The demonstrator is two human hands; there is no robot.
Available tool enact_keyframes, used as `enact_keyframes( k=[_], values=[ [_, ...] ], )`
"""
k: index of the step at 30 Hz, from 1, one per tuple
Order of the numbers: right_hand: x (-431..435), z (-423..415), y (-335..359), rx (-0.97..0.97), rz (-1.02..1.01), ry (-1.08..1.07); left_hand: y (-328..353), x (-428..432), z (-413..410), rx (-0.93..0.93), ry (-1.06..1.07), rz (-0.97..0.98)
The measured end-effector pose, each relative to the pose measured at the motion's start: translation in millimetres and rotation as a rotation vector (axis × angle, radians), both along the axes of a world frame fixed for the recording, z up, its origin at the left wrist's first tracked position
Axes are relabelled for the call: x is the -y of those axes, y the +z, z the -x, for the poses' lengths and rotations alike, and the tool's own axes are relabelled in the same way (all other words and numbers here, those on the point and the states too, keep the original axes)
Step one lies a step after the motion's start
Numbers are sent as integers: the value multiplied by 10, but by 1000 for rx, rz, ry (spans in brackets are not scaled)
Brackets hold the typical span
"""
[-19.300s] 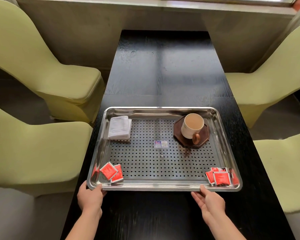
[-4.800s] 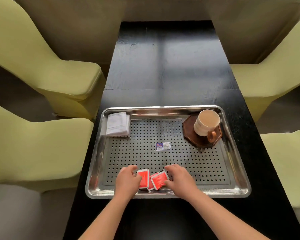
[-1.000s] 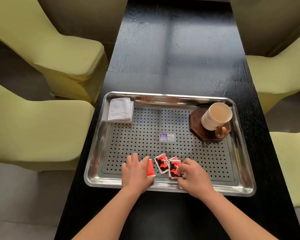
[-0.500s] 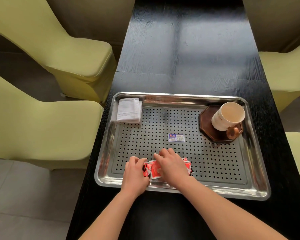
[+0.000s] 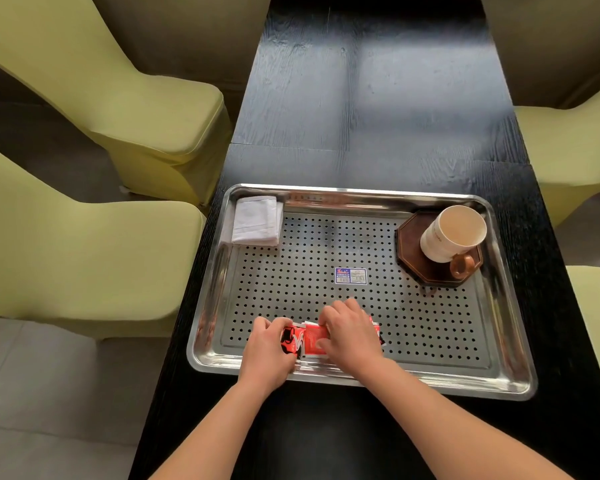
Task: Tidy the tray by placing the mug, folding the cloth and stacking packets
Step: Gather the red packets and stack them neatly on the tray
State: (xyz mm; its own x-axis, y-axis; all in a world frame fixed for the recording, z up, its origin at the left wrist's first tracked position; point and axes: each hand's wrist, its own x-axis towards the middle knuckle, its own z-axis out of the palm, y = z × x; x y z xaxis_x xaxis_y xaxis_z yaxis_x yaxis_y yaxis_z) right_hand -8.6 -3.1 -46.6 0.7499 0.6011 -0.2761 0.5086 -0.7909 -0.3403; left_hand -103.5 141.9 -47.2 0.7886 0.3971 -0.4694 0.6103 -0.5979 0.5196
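A perforated steel tray [image 5: 430,370] lies on the black table. A cream mug [image 5: 449,235] with a brown handle stands on a dark octagonal coaster [image 5: 414,249] in the tray's far right corner. A folded white cloth [image 5: 255,220] lies in the far left corner. Several red packets [image 5: 307,339] are bunched at the tray's near edge. My left hand [image 5: 269,348] grips them from the left. My right hand [image 5: 349,336] lies over them from the right, its fingers pressed on the top packet and hiding most of the pile.
Yellow-green covered chairs stand on both sides, two on the left [image 5: 84,237] and others on the right [image 5: 575,143]. A small blue sticker [image 5: 350,275] sits in the middle of the tray. The black table [image 5: 371,98] runs away beyond the tray.
Over the last second my right hand slid left over the packets and my left hand closed on them, so the spread packets are now gathered together. Mug and cloth have not moved.
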Motion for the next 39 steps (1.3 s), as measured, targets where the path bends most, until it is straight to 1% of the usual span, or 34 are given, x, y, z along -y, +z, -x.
enact_keyframes(
  k=[4,6,8,10,13,16,18,20,23,24,26,28,29,30,32,34,39],
  values=[
    [94,41,63,-204,-184,-370,-3,3,10,-5,-2,-14],
    [128,50,84,-328,-329,-535,-10,12,4,-10,-1,-19],
    [160,82,111,-381,-419,-613,-19,21,-4,-10,2,-20],
    [181,144,118,-355,-392,-546,-30,20,-8,-1,19,-14],
    [162,254,92,-284,-350,-363,-41,-20,-26,13,94,19],
    [138,332,55,-262,-287,-175,-47,-56,-55,9,160,46],
    [152,348,33,-245,-260,-107,-51,-51,-66,1,162,55],
    [170,346,43,-245,-242,-87,-56,-33,-72,-2,159,54],
    [249,321,93,-244,-257,-135,-54,4,-72,-1,146,25],
    [301,298,109,-207,-276,-179,-45,15,-67,-2,138,8],
    [456,218,136,-64,-296,-317,-31,36,-63,-9,119,-34],
    [646,99,134,45,-251,-492,-31,65,-72,-15,88,-70],
    [725,39,113,27,-185,-562,-30,86,-82,-17,74,-77],
    [780,-10,87,-34,-98,-605,-28,107,-94,-20,64,-77],
    [808,-57,38,-176,22,-597,-25,154,-128,-26,47,-69],
    [755,-32,11,-223,33,-538,-21,198,-156,-20,27,-65],
    [591,93,-34,-225,14,-483,-13,274,-179,-13,16,-54]
  ],
)
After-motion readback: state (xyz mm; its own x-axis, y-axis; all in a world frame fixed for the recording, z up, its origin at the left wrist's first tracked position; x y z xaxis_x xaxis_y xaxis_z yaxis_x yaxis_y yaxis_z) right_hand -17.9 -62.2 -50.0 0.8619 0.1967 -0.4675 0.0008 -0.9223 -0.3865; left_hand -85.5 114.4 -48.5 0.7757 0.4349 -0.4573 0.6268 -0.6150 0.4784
